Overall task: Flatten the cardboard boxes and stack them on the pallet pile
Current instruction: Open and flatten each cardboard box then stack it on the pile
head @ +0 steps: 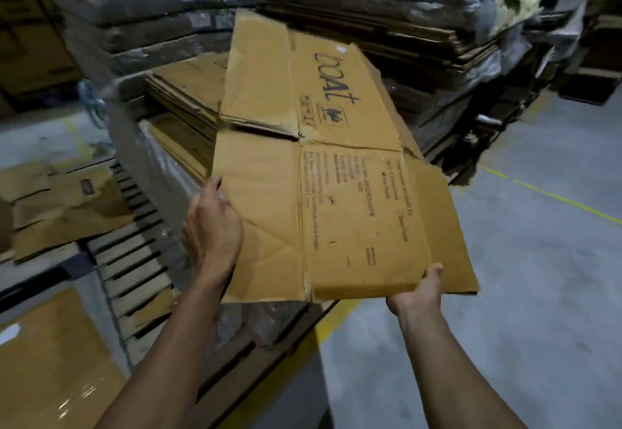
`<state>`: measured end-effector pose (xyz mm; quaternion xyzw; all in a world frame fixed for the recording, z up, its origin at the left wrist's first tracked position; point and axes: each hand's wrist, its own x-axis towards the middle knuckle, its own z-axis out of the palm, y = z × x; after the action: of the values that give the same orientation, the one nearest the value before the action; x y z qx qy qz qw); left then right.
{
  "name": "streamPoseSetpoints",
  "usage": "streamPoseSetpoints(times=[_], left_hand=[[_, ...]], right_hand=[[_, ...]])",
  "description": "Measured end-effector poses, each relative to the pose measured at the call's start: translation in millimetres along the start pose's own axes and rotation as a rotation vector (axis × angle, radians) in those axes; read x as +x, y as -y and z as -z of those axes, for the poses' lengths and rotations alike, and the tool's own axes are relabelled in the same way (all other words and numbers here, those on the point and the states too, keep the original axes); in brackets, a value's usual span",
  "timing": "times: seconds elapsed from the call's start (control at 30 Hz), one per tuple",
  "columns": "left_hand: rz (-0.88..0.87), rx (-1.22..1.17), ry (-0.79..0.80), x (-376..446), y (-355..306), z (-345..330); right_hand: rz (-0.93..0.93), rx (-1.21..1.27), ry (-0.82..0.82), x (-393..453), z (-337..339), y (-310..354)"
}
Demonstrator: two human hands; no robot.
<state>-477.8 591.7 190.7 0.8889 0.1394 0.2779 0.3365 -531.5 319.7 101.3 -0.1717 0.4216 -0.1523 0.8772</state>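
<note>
- The flattened cardboard box (323,166), marked "boAt" on its far panel, is held in the air in front of the person, above the near corner of the pallet pile (181,105) and not touching it.
- Its long axis runs away from the person, tilting up toward the far end, so the pile lies ahead and slightly left of the sheet's leading edge.
- The left hand (212,226) grips the box's left edge about midway along, thumb on top and fingers apparently curled under; the underside is hidden.
- The right hand (420,289) pinches the near right corner, thumb on the upper face, fingers beneath and out of sight.
- Both hands sit at the near half of the sheet, so the far half overhangs unsupported; the loose flap (441,226) on the right side lies a little out of plane.
- The left hand is the nearer one to the pile; a forward and leftward push would likely carry the sheet onto the flat cartons already stacked there.
- Edges to mind: the wrapped stacks (141,18) rise just behind the pile, and a taller heap of cardboard (437,31) stands to the right of it, so the far end has limited room.
- To the right the concrete floor (538,243) with its yellow line (552,193) is open; to the left lie wooden pallets (134,260) with loose cardboard on them.
</note>
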Motion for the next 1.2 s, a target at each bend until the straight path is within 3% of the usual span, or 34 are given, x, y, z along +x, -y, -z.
streamPoseSetpoints(times=[0.2, 0.43, 0.6, 0.77, 1.0, 1.2], left_hand=[[0.461, -0.180, 0.312, 1.2, 73.8, -86.6], [0.635, -0.280, 0.407, 40.7, 67.7, -132.0], [0.711, -0.283, 0.320, 102.3, 57.9, -174.6], [0.772, -0.346, 0.148, 107.1, 24.4, -201.0], [0.703, -0.258, -0.144, 71.4, -16.0, -224.6], [0.605, -0.289, -0.275, 75.6, -44.4, -226.6]], right_hand=[[-0.036, -0.031, -0.133, 45.7, -41.4, 12.2], [-0.119, -0.023, -0.082, 71.6, -29.3, 19.4], [-0.133, 0.004, -0.051, 106.8, -14.8, 37.9], [-0.210, 0.068, 0.051, 137.9, -6.2, 71.8], [-0.253, 0.049, 0.180, 183.5, -10.1, 133.8], [-0.192, -0.001, 0.255, 203.5, -47.3, 164.7]])
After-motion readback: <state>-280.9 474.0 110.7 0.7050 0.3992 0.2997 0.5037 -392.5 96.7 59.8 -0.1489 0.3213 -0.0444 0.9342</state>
